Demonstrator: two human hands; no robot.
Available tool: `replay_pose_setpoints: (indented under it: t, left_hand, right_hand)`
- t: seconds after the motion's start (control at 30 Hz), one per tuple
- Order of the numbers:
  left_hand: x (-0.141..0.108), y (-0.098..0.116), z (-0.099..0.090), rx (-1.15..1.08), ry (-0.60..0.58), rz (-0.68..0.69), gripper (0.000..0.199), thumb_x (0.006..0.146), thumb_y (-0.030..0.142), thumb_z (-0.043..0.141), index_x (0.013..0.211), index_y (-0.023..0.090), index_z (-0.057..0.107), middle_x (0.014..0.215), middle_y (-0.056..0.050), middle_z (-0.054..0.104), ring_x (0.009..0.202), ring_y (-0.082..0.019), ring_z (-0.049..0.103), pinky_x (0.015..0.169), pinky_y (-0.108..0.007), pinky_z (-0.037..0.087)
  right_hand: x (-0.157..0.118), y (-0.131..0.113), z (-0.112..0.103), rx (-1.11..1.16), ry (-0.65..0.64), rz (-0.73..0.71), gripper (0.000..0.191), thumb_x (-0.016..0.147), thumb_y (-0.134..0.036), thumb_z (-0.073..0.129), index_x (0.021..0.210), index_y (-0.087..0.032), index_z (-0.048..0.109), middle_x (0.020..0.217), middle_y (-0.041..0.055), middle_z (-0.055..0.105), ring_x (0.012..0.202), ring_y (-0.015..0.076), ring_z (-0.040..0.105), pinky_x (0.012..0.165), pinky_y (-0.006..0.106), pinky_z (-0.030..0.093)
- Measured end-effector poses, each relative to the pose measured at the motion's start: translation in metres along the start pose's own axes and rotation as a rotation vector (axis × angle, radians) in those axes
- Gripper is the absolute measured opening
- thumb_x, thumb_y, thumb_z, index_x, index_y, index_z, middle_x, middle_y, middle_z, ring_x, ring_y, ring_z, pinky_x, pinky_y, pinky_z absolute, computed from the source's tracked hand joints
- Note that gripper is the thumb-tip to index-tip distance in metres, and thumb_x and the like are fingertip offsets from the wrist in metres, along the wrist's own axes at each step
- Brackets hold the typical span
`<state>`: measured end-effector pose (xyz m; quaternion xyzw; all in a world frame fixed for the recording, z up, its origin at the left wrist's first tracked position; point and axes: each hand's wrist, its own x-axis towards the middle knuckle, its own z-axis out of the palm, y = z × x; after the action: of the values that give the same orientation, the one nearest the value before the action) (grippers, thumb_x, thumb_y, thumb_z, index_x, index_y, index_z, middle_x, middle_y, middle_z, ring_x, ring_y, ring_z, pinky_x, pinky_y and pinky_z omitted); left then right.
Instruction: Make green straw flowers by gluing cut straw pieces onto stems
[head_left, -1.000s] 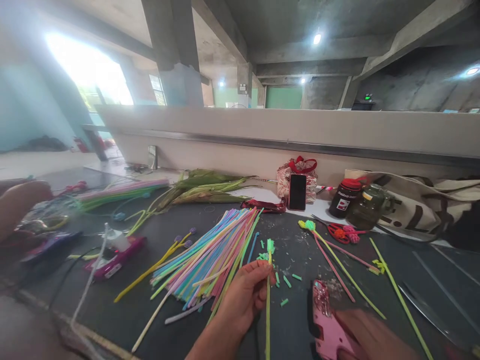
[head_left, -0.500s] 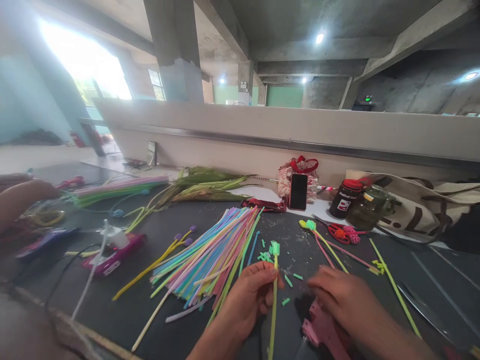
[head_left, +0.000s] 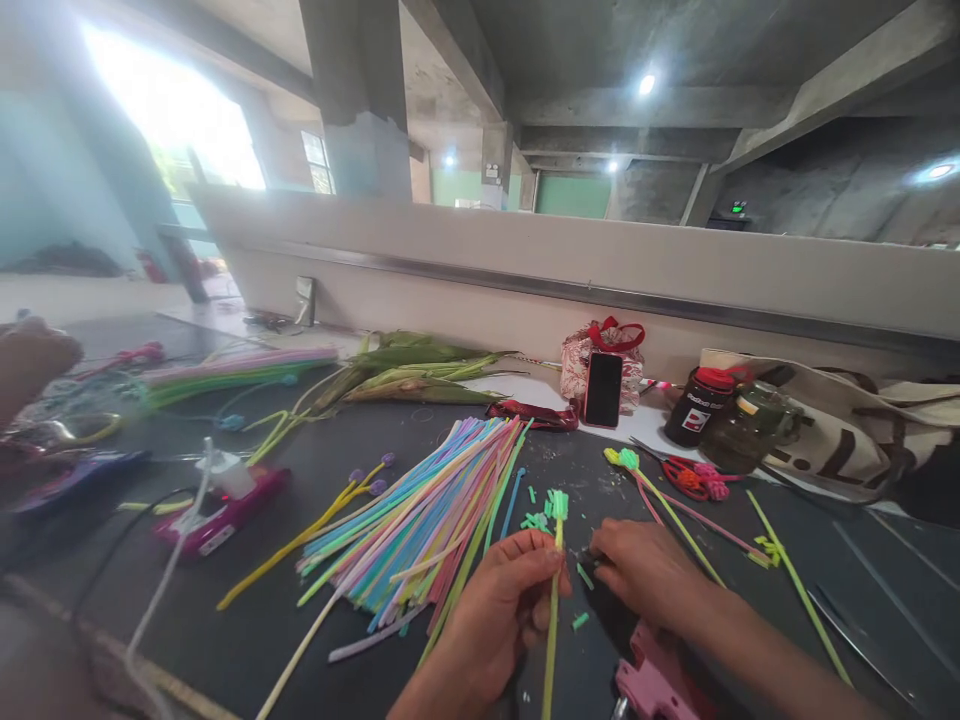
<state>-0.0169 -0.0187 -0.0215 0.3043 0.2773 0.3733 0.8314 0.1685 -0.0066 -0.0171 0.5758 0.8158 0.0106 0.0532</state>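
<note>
Between its thumb and fingers, my left hand [head_left: 504,600] grips a yellow-green pipe cleaner [head_left: 553,640], held upright with a cluster of short light-green pieces [head_left: 559,503] at its top. My right hand [head_left: 646,568] is lowered to the table just right of that stem, its fingertips drawn together; what they hold, if anything, is hidden. Loose cut green pieces [head_left: 535,521] lie behind the stem, and a single green piece [head_left: 580,621] rests between the hands. Below my right hand is a pink glue gun [head_left: 651,680], partly out of view.
A fanned bundle of coloured pipe cleaners [head_left: 420,520] lies left of my hands. Finished-looking flower stems [head_left: 628,459] and red-handled scissors [head_left: 684,478] lie to the right. Behind stand a phone [head_left: 603,390] and bottles [head_left: 699,405]. Another person's hand [head_left: 34,360] is at far left.
My right hand has come down and left to the table, over where a loose green piece lay. My left hand keeps its grip on the stem. The other person's hand has shifted left.
</note>
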Motion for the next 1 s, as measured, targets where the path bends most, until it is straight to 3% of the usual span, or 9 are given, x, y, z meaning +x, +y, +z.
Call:
replay_pose_setpoints:
  t: [0.13, 0.37, 0.47, 0.53, 0.7, 0.87, 1.0]
  left_hand:
    - [0.001, -0.001, 0.001, -0.010, -0.007, 0.009, 0.015, 0.072, 0.023, 0.055, 0.060, 0.015, 0.050, 0.040, 0.007, 0.042, 0.030, -0.001, 0.029, 0.030, -0.014, 0.016]
    - [0.002, 0.002, 0.000, -0.023, 0.015, 0.002, 0.013, 0.069, 0.022, 0.056, 0.060, 0.015, 0.051, 0.047, 0.003, 0.051, 0.030, -0.001, 0.032, 0.029, -0.015, 0.015]
    - [0.003, 0.001, -0.001, -0.024, 0.031, -0.005, 0.014, 0.068, 0.024, 0.056, 0.059, 0.014, 0.051, 0.048, 0.002, 0.055, 0.028, -0.002, 0.034, 0.028, -0.015, 0.016]
    - [0.003, 0.000, 0.000, -0.030, 0.023, -0.013, 0.015, 0.067, 0.025, 0.058, 0.059, 0.014, 0.051, 0.049, 0.001, 0.056, 0.027, -0.002, 0.035, 0.027, -0.015, 0.016]
    - [0.002, 0.000, 0.005, -0.097, 0.030, 0.044, 0.013, 0.065, 0.024, 0.060, 0.064, 0.015, 0.051, 0.048, 0.002, 0.057, 0.027, -0.001, 0.031, 0.026, -0.014, 0.014]
    - [0.003, 0.000, 0.005, -0.077, 0.029, 0.014, 0.018, 0.064, 0.028, 0.063, 0.068, 0.016, 0.052, 0.047, 0.004, 0.056, 0.026, -0.002, 0.031, 0.025, -0.016, 0.014]
    - [0.004, -0.001, 0.006, -0.053, 0.060, 0.050, 0.023, 0.065, 0.034, 0.064, 0.066, 0.017, 0.050, 0.045, 0.005, 0.055, 0.025, -0.001, 0.031, 0.025, -0.015, 0.013]
  right_hand:
    - [0.003, -0.007, -0.001, 0.047, 0.016, -0.023, 0.017, 0.074, -0.020, 0.046, 0.073, -0.023, 0.062, 0.076, 0.0030, 0.065, 0.072, 0.0200, 0.062, 0.057, 0.026, 0.037]
    - [0.009, -0.017, 0.011, 0.189, 0.047, 0.000, 0.019, 0.069, -0.010, 0.043, 0.067, -0.017, 0.060, 0.070, 0.0080, 0.066, 0.063, 0.0226, 0.062, 0.054, 0.028, 0.036]
    - [0.007, -0.013, 0.002, 0.338, 0.089, 0.039, 0.016, 0.074, -0.012, 0.039, 0.070, -0.017, 0.054, 0.067, 0.0037, 0.064, 0.061, 0.0170, 0.060, 0.052, 0.025, 0.038]
    - [0.003, -0.010, -0.008, 0.545, 0.106, 0.059, 0.014, 0.078, -0.016, 0.037, 0.075, -0.018, 0.050, 0.065, -0.0008, 0.060, 0.058, 0.0122, 0.057, 0.051, 0.021, 0.040]
    - [-0.009, -0.017, -0.029, 1.456, 0.179, 0.194, 0.014, 0.074, -0.028, 0.054, 0.085, -0.019, 0.056, 0.059, -0.0064, 0.054, 0.048, 0.0070, 0.049, 0.045, 0.018, 0.035]
    - [-0.013, -0.034, -0.034, 1.696, 0.255, 0.273, 0.013, 0.063, -0.030, 0.067, 0.068, -0.019, 0.063, 0.053, -0.0049, 0.059, 0.043, 0.0047, 0.048, 0.042, 0.015, 0.030]
    - [-0.013, -0.039, -0.035, 1.738, 0.282, 0.280, 0.014, 0.059, -0.029, 0.072, 0.064, -0.019, 0.064, 0.052, -0.0045, 0.060, 0.041, 0.0057, 0.050, 0.041, 0.016, 0.030]
